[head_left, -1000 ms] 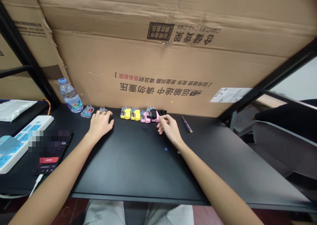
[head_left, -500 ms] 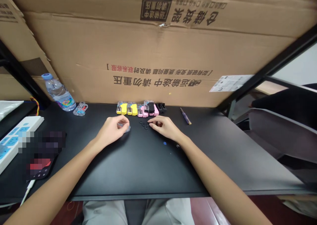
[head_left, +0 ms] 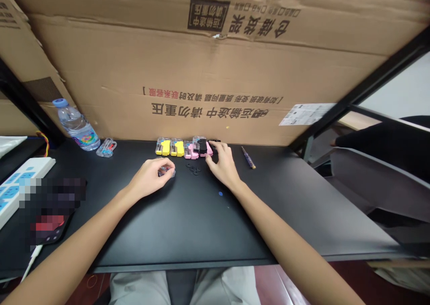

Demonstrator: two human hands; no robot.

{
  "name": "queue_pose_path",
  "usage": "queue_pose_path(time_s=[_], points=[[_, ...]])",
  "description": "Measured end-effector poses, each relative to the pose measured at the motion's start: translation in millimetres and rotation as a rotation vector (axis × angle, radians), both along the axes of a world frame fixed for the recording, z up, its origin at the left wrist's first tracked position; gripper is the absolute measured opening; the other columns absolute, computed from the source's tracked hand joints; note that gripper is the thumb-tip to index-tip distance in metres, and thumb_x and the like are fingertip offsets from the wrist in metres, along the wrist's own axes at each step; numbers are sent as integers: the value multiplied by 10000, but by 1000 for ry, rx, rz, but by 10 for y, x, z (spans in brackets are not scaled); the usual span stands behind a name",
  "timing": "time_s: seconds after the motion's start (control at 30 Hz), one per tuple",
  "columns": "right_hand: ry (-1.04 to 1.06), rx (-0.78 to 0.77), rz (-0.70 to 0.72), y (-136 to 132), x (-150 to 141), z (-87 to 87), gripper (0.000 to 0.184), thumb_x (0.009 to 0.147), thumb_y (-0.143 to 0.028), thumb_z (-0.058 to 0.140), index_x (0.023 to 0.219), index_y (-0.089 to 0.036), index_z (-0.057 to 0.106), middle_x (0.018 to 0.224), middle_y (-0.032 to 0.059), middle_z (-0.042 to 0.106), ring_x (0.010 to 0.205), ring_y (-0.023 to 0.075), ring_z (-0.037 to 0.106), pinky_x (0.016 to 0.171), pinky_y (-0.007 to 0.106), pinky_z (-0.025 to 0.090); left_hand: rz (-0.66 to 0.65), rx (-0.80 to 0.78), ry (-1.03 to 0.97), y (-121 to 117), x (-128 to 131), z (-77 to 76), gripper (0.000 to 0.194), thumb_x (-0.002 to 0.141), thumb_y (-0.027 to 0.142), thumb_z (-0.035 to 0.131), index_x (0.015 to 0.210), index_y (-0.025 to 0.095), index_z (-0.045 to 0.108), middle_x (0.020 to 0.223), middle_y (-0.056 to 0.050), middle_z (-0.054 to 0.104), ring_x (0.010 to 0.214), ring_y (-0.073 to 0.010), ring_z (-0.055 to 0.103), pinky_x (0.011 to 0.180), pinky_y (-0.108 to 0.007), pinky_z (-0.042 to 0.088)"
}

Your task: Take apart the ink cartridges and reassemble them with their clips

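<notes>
My left hand point(head_left: 151, 176) rests on the black table point(head_left: 188, 224), its fingers closed round a small clear plastic piece point(head_left: 167, 171). My right hand point(head_left: 222, 161) reaches to the back of the table, its fingertips at the black parts point(head_left: 203, 145) beside the pink pieces point(head_left: 192, 151); whether it grips one I cannot tell. Two yellow-and-clear pieces point(head_left: 169, 147) stand in the same row to the left. Several small black rings point(head_left: 193, 168) lie between my hands.
A screwdriver point(head_left: 247, 157) lies right of my right hand. At the back left stand a water bottle point(head_left: 75, 125) and another clear piece point(head_left: 106, 147). A power strip point(head_left: 20, 182) and a phone point(head_left: 50, 215) are at far left. A cardboard sheet point(head_left: 215, 72) walls the back.
My left hand drew the clear piece from the back left toward the middle. My right hand moved from the rings back up to the black parts.
</notes>
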State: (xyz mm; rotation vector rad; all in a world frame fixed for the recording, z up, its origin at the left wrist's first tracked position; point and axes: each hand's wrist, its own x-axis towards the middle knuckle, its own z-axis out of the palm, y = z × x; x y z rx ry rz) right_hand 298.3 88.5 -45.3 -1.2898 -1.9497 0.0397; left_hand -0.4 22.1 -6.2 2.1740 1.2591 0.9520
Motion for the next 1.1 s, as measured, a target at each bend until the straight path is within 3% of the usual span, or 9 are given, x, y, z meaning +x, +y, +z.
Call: queue_pose_path(time_s=[0.13,0.3,0.47,0.57,0.67,0.8,0.93,1.03,1.1], points=[[-46,4,5,185,320,-42,550,937,-218,553,1484,-200,610,1506,190,596,1438,366,538,1250,577,420,-36,123,78,3,-28,9,173,1013,312,590,968,238,740,1045,-29,829,922,-205,757,924,-363,547],[-152,-148,30,359,672,-186,554,940,-231,525,1479,-210,648,1608,186,544,1533,369,468,1286,620,365,-10,187,195,28,-76,26,181,1012,302,576,955,247,739,1029,-34,814,997,-232,733,1009,-415,492],[-120,-159,20,346,711,-157,437,967,-268,524,1355,-206,717,1407,161,696,1325,320,656,1192,525,493,39,144,247,58,-114,-30,179,996,308,602,1122,263,721,1237,-59,770,1194,-285,660,1047,-447,491],[-115,-150,-33,311,701,-82,344,950,-289,568,1221,-208,762,1236,141,769,1108,305,732,1059,483,568,100,107,276,69,-131,-83,363,979,380,658,1328,277,646,1407,-89,684,1341,-342,571,1100,-502,475],[-79,-152,-155,284,720,-11,262,902,-269,608,1086,-212,785,1059,127,800,891,286,731,917,465,600,129,56,302,77,-152,-107,473,981,455,666,1410,271,594,1450,-106,640,1345,-364,556,1122,-531,471],[245,-52,-232,210,681,116,247,868,-278,662,1088,-211,751,1051,123,800,884,270,733,881,442,613,63,-9,272,93,-176,-111,507,1014,468,621,1471,260,540,1486,-111,612,1382,-343,543,1175,-526,460],[669,-160,-16,-6,379,288,502,806,-332,799,1289,-242,693,1096,75,740,928,235,731,899,410,645,29,44,243,81,-151,-103,476,1038,429,600,1479,259,537,1552,-121,573,1517,-335,440,1261,-535,387],[868,-417,166,-252,22,371,599,743,-311,877,1315,-278,704,1034,32,704,869,212,717,863,406,674,22,97,207,19,-75,-61,560,1015,432,659,1529,278,497,1619,-122,528,1552,-343,416,1283,-551,353],[866,-596,294,-410,-204,377,570,740,-298,892,1287,-266,734,1023,35,701,880,214,718,846,409,684,-12,111,158,-35,-7,-29,722,958,454,754,1585,291,436,1634,-127,521,1540,-350,446,1278,-543,362]])
